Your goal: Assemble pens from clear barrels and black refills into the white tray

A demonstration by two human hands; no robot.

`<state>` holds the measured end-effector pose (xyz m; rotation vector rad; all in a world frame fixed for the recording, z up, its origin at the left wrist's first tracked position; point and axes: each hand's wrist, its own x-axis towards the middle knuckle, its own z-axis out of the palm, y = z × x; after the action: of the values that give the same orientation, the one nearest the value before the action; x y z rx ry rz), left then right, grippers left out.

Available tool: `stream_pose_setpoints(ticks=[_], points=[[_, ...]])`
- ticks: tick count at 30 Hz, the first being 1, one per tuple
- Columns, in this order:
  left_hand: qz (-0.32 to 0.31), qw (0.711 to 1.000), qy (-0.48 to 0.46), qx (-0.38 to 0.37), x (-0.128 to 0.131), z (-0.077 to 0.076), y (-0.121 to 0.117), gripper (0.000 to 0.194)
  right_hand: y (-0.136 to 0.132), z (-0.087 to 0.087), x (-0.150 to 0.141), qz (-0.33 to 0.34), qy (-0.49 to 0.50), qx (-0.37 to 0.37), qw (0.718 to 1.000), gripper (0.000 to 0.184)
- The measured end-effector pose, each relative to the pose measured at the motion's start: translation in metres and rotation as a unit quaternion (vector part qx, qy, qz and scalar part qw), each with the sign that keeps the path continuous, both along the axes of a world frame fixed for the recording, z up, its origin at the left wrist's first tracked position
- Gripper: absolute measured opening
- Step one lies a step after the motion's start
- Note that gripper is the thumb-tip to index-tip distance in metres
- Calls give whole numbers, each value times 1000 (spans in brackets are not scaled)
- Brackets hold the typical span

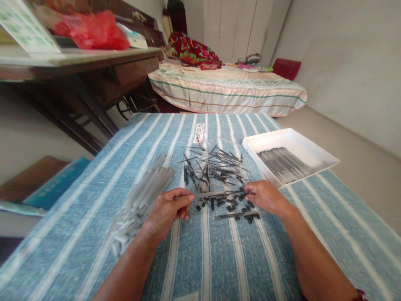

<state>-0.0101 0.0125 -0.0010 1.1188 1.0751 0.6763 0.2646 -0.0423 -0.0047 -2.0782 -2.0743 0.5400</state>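
Observation:
My left hand [169, 207] pinches a grey translucent pen barrel [209, 194] that points right. My right hand [266, 197] is closed on the black end of a thin pen refill [232, 192]. The refill's other end meets the barrel's open end; how far it sits inside is too blurred to tell. Beneath and beyond both hands lie loose black-tipped refills [219, 161] and small black caps [232, 207]. A dark pen [234, 215] lies just below my hands. Left of my left hand is a pile of grey barrels [153, 184].
A white box [322, 161] at the right holds a row of grey pens [283, 164]. The table has a blue striped cloth [103, 175]. Beyond are a bed [232, 88] and, at left, a wooden desk [134, 67] with a red plastic bag [97, 31].

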Motion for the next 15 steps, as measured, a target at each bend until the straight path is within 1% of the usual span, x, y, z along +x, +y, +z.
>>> stream_pose_setpoints(ticks=[4, 6, 7, 9, 11, 13, 15], points=[[0, 1000, -5, 1, 0, -1, 0, 18, 0, -2, 2, 5, 20, 9, 1000, 10], [-3, 1000, -5, 4, 0, -1, -1, 17, -2, -2, 2, 2, 73, 21, 997, 10], [-3, 1000, -5, 5, 0, -1, -1, 17, -3, -1, 1, 0, 119, 24, 993, 10], [-3, 1000, -5, 4, 1, -1, -1, 17, -5, 1, -4, -2, 238, 20, 971, 9], [-4, 1000, -8, 1, 1, 1, -2, 17, -7, 2, -11, -6, 345, 9, 938, 9], [-7, 1000, -12, -1, 2, 3, -3, 17, -8, 2, -19, -19, 410, 6, 912, 12], [-10, 1000, -19, -1, 3, 4, -4, 17, -7, 0, -25, -34, 446, 13, 894, 13]])
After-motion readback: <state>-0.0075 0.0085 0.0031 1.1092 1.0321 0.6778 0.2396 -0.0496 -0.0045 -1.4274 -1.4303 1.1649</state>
